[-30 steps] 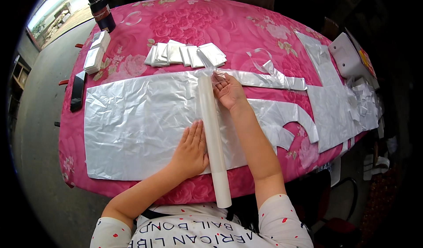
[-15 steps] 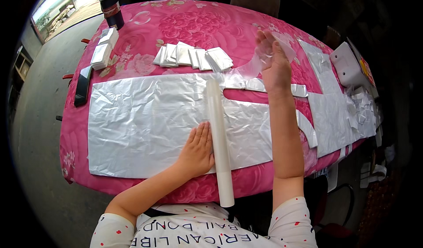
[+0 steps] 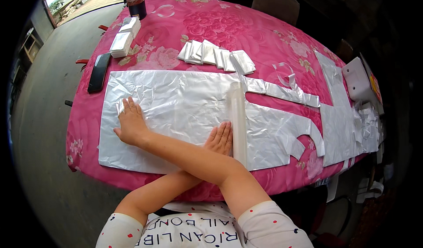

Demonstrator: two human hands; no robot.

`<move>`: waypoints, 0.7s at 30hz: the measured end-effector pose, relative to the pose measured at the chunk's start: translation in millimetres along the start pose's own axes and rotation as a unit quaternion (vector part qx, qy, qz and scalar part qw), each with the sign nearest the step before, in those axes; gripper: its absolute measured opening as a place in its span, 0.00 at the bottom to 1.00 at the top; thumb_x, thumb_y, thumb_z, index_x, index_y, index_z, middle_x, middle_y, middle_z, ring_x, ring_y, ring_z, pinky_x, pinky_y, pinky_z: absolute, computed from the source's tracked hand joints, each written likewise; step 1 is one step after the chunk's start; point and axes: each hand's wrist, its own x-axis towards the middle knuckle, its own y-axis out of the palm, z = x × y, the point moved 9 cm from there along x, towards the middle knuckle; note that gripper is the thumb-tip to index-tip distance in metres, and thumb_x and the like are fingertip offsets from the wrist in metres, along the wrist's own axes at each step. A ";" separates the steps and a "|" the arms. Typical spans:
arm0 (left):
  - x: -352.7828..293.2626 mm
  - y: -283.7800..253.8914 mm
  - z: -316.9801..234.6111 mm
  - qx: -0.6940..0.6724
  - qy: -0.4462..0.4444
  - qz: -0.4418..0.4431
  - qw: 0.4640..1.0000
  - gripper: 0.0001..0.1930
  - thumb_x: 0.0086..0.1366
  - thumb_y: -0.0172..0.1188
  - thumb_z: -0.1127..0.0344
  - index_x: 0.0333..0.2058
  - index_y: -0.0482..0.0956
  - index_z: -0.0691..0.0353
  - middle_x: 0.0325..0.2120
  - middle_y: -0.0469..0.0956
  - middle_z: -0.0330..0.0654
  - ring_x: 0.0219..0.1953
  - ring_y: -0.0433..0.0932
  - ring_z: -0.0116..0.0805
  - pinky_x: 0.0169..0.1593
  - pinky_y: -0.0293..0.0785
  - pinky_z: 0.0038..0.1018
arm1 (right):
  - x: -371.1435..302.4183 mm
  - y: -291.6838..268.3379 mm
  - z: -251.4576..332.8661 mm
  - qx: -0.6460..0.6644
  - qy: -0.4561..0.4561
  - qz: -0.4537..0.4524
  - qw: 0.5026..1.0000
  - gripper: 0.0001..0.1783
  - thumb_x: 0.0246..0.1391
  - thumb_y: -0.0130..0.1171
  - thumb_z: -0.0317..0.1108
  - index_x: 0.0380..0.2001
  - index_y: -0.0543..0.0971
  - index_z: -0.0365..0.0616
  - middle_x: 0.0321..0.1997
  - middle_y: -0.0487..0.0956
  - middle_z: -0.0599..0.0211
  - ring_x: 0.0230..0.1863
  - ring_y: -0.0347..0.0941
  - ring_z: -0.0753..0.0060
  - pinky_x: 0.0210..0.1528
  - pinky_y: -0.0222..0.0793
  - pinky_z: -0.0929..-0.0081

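A thin white plastic sheet (image 3: 176,111), with strap-like ends and rounded cut-outs like a disposable apron, lies flat across the table. Across it rests a long pale tube (image 3: 238,124), pointing away from me. My left hand (image 3: 219,139) lies flat on the plastic against the tube's left side, fingers stretched out. Crossing over my left forearm, my right arm reaches to the sheet's left part. There my right hand (image 3: 132,122) rests palm down, fingers extended and thumb apart, by a small raised fold of plastic.
A pink flowered cloth covers the table (image 3: 211,23). Folded white plastic packets (image 3: 220,58) lie beyond the sheet, with stacked packets (image 3: 123,41), a phone (image 3: 99,73) and a dark bottle (image 3: 135,1) at left. More plastic sheets (image 3: 337,129) and a white box (image 3: 359,80) are at right.
My right hand has swung from the far right, where it was raised with thin clear plastic, across to the sheet's left part. My left hand stays beside the tube. The view has shifted.
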 end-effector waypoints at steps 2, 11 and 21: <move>-2.3 -1.9 4.3 -0.014 -0.013 -0.039 0.999 0.31 0.57 0.43 0.64 0.57 0.55 0.78 0.60 0.50 0.63 0.64 0.48 0.57 0.64 0.46 0.43 | -18.5 -4.8 20.5 0.044 -0.030 0.067 0.996 0.38 0.50 0.55 0.46 0.57 0.60 0.29 0.63 0.54 0.38 0.68 0.40 0.42 0.67 0.38 0.55; 50.8 -21.1 102.8 -0.769 -0.253 -0.113 0.576 0.27 0.65 0.39 0.60 0.58 0.53 0.74 0.59 0.55 0.56 0.62 0.56 0.43 0.63 0.53 0.36 | -180.2 -139.6 0.7 0.143 -0.127 -0.001 0.982 0.28 0.55 0.53 0.42 0.55 0.64 0.37 0.61 0.61 0.50 0.65 0.51 0.49 0.63 0.51 0.59; 85.6 21.6 119.5 -0.887 -0.342 -0.054 0.304 0.39 0.67 0.33 0.45 0.60 0.40 0.77 0.61 0.49 0.59 0.63 0.52 0.45 0.65 0.49 0.36 | -272.8 -185.5 -130.1 -0.047 -0.017 -0.144 0.988 0.23 0.53 0.53 0.41 0.50 0.70 0.41 0.58 0.66 0.56 0.60 0.60 0.52 0.60 0.56 0.62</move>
